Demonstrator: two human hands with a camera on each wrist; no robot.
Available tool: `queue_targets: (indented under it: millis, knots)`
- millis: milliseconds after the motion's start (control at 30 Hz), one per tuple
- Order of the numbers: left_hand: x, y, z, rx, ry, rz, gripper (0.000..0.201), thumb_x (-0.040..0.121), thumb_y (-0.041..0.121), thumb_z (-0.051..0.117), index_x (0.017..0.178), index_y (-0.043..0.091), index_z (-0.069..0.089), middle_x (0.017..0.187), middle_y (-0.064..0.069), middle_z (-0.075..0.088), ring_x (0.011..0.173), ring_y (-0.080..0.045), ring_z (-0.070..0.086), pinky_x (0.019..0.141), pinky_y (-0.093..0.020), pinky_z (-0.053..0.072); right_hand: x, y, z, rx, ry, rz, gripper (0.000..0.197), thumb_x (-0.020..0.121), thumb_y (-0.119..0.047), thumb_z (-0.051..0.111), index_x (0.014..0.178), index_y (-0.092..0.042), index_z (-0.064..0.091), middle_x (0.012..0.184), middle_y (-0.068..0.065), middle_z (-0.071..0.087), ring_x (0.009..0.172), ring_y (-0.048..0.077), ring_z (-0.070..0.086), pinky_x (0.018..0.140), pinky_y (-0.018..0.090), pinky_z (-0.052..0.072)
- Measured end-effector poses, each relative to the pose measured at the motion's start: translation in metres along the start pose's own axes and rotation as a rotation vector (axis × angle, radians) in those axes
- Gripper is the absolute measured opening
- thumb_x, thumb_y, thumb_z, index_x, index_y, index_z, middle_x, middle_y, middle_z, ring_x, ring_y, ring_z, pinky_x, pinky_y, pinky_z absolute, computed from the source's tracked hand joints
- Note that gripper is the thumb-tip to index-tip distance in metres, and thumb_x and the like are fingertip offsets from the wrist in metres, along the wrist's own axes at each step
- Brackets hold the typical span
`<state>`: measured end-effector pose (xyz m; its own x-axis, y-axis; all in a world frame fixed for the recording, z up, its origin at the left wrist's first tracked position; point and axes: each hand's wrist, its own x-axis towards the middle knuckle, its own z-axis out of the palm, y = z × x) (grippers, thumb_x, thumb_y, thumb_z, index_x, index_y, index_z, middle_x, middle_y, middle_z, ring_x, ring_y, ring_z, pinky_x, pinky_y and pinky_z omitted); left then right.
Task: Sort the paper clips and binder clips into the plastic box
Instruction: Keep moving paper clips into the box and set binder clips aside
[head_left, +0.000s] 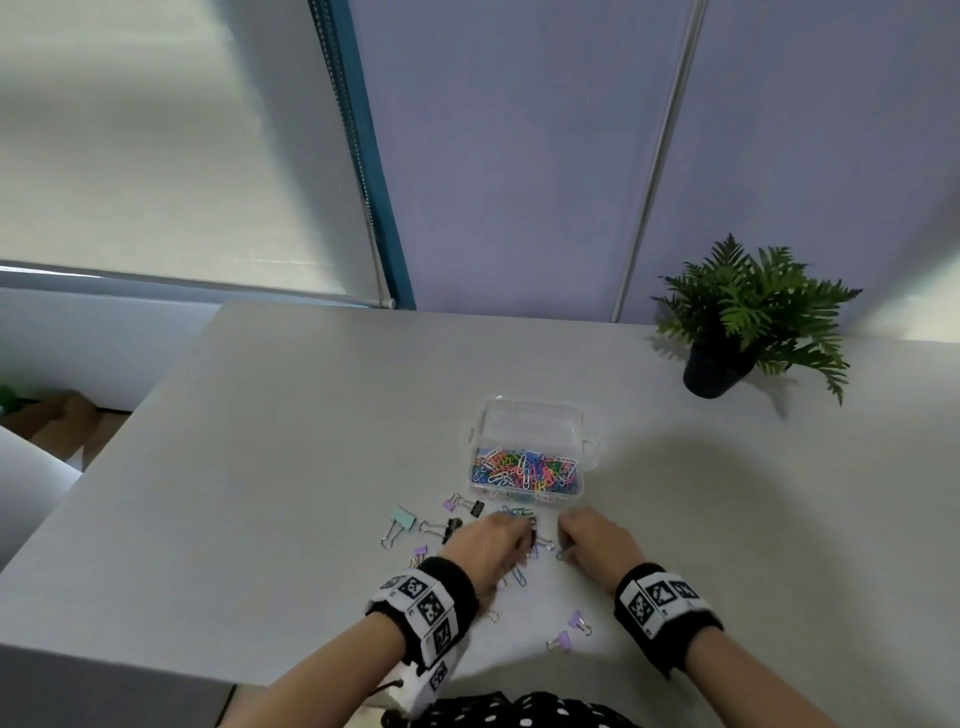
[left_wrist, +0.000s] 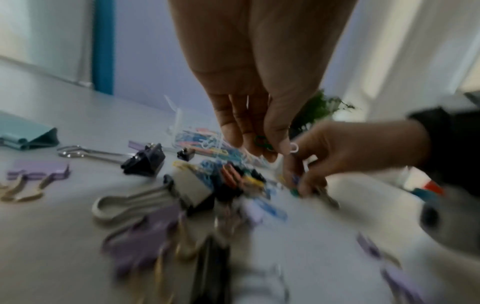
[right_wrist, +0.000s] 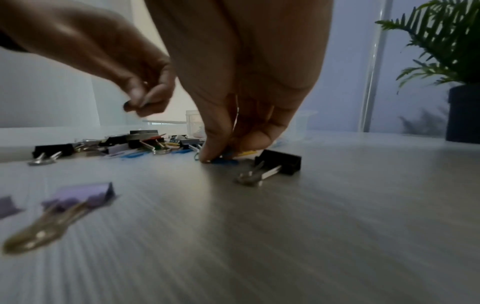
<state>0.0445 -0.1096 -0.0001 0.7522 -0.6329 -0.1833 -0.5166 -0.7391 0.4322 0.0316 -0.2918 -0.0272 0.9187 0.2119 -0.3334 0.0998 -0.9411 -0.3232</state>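
Lilac binder clips (head_left: 561, 639), two small ones with pale wire handles, lie nearest the person on the grey table (head_left: 291, 415), between the two wrists.

Left hand (head_left: 485, 545): palm down over the loose pile, fingers bunched. In the left wrist view the fingertips (left_wrist: 281, 145) pinch a green paper clip (left_wrist: 261, 142) and a white one, lifted clear of the table.

Right hand (head_left: 592, 535): fingers curled down to the table surface. In the right wrist view thumb and fingers close on a blue paper clip (right_wrist: 224, 161) that still lies flat on the table; a black binder clip (right_wrist: 281, 162) sits just beside them.

Loose pile (left_wrist: 233, 179): mixed coloured paper clips and black binder clips, between and just beyond the hands.

To the left of the pile: a teal binder clip (head_left: 402, 519), a black binder clip with long silver handles (head_left: 447, 527), further small lilac ones (head_left: 420, 550).

Plastic box (head_left: 587, 447): clear, open, just beyond the hands. Its near compartment holds many coloured paper clips (head_left: 524, 470); its far compartment shows only clear plastic.

Potted fern (head_left: 748, 312): dark pot, far right of the table, well apart from the box.
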Motion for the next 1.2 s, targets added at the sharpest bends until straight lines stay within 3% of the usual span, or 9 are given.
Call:
queue_targets:
  millis: [200, 367, 433, 533, 633, 800, 967, 1067, 1200]
  knots:
    - [0.033, -0.010, -0.017, -0.080, 0.079, -0.236, 0.018, 0.091, 0.011, 0.052, 0.106, 0.011, 0.062, 0.110, -0.007, 0.063, 0.099, -0.022, 0.061, 0.093, -0.040, 0.051, -0.006, -0.001, 0.010, -0.130, -0.030, -0.125, 0.016, 0.087, -0.013, 0.050, 0.102, -0.007, 0.051, 0.116, 0.007, 0.046, 0.111, 0.020, 0.039, 0.069, 0.024, 0.028]
    - [0.037, 0.008, -0.002, 0.122, -0.018, -0.271, 0.028, 0.092, 0.003, 0.044, 0.116, 0.008, 0.055, 0.119, -0.015, 0.057, 0.109, -0.033, 0.056, 0.091, -0.044, 0.049, -0.012, 0.000, 0.011, -0.252, 0.066, -0.226, 0.029, 0.071, -0.021, 0.072, 0.084, -0.016, 0.047, 0.084, 0.002, 0.061, 0.089, 0.015, 0.044, 0.050, 0.022, 0.024]
    - [0.036, 0.013, 0.001, 0.154, -0.031, -0.271, 0.029, 0.091, 0.001, 0.041, 0.118, 0.007, 0.051, 0.122, -0.017, 0.055, 0.113, -0.034, 0.053, 0.091, -0.045, 0.047, -0.015, -0.003, 0.006, -0.179, -0.009, -0.219, 0.011, 0.086, -0.018, 0.054, 0.094, -0.011, 0.051, 0.099, 0.007, 0.057, 0.100, 0.020, 0.046, 0.060, 0.026, 0.030]
    - [0.033, 0.012, 0.005, 0.166, -0.054, -0.260, 0.031, 0.090, 0.000, 0.041, 0.120, 0.007, 0.048, 0.122, -0.019, 0.055, 0.116, -0.034, 0.051, 0.094, -0.046, 0.045, -0.013, 0.003, -0.006, 0.069, 0.040, -0.166, 0.006, 0.084, -0.017, 0.054, 0.089, -0.014, 0.056, 0.089, -0.005, 0.050, 0.086, 0.018, 0.050, 0.070, 0.029, 0.040]
    - [0.031, 0.010, 0.002, 0.158, -0.093, -0.244, 0.024, 0.092, 0.004, 0.045, 0.115, 0.007, 0.052, 0.118, -0.018, 0.057, 0.110, -0.033, 0.056, 0.094, -0.044, 0.047, -0.005, 0.005, -0.030, 0.348, 0.211, -0.151, 0.004, 0.082, -0.010, 0.063, 0.084, -0.013, 0.061, 0.079, -0.005, 0.058, 0.071, 0.013, 0.057, 0.069, 0.025, 0.049]
    - [0.030, 0.001, -0.009, 0.022, -0.162, -0.269, 0.015, 0.088, 0.016, 0.055, 0.102, 0.014, 0.060, 0.109, -0.010, 0.065, 0.101, -0.029, 0.062, 0.088, -0.038, 0.053, 0.023, -0.007, -0.066, 0.642, 0.386, -0.061, 0.005, 0.085, -0.003, 0.059, 0.088, -0.004, 0.063, 0.072, -0.003, 0.059, 0.055, -0.004, 0.058, 0.052, 0.008, 0.045]
    - [0.022, -0.010, -0.020, -0.162, -0.092, -0.261, 0.021, 0.086, 0.012, 0.054, 0.106, 0.013, 0.061, 0.107, -0.009, 0.067, 0.101, -0.024, 0.061, 0.085, -0.025, 0.044, 0.043, -0.009, -0.060, 0.425, 0.306, -0.048, 0.018, 0.090, -0.014, 0.054, 0.105, -0.006, 0.060, 0.099, 0.006, 0.062, 0.092, 0.020, 0.058, 0.086, 0.033, 0.048]
    - [0.015, -0.022, -0.020, -0.291, -0.069, -0.314, 0.024, 0.087, 0.016, 0.055, 0.110, 0.016, 0.061, 0.102, -0.007, 0.066, 0.095, -0.021, 0.061, 0.077, -0.017, 0.039, 0.034, -0.010, -0.045, 0.307, 0.359, -0.182, 0.013, 0.089, -0.011, 0.053, 0.098, -0.008, 0.062, 0.100, 0.007, 0.063, 0.093, 0.020, 0.057, 0.085, 0.030, 0.046]
    - [0.008, -0.038, -0.020, -0.555, -0.085, -0.387, 0.012, 0.086, 0.011, 0.057, 0.091, 0.021, 0.062, 0.073, 0.006, 0.058, 0.057, -0.004, 0.055, 0.056, -0.009, 0.044, 0.017, -0.009, -0.025, 0.336, 0.386, -0.318, 0.007, 0.085, -0.003, 0.058, 0.087, -0.007, 0.063, 0.088, 0.001, 0.061, 0.082, 0.014, 0.054, 0.074, 0.018, 0.041]
